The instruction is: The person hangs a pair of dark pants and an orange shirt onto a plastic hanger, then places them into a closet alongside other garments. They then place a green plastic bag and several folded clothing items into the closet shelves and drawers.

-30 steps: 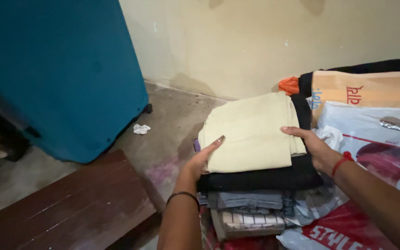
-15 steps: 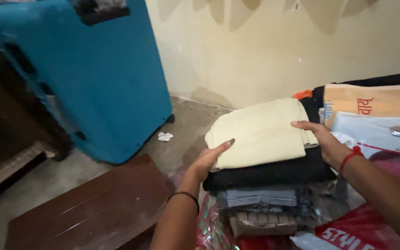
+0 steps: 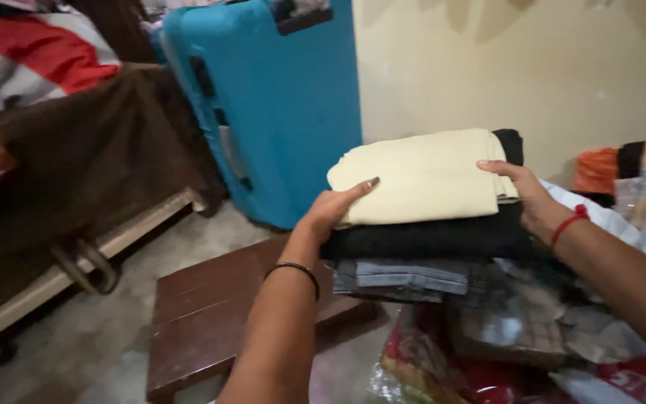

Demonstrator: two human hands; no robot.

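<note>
A stack of folded clothes (image 3: pixel 428 239) is lifted between my two hands. A cream folded cloth (image 3: pixel 420 176) lies on top, over a black garment (image 3: pixel 435 238), a grey-blue one (image 3: pixel 405 275) and a checked one (image 3: pixel 510 329). My left hand (image 3: pixel 334 213) grips the stack's left side, thumb on the cream cloth; a black band circles that wrist. My right hand (image 3: pixel 528 198) holds the right side, fingers on the cream cloth, a red thread at the wrist.
A blue hard suitcase (image 3: pixel 278 105) stands against the beige wall. A low dark wooden bench (image 3: pixel 211 314) sits below the stack. At left is a bed frame (image 3: pixel 76 254) with a brown cover and a red-white striped cloth (image 3: pixel 31 52). Plastic bags (image 3: pixel 637 217) lie at right.
The clothes stack has risen off the bags and swung left over the wooden bench, both hands still gripping it. The view turned left, bringing the bed into sight.
</note>
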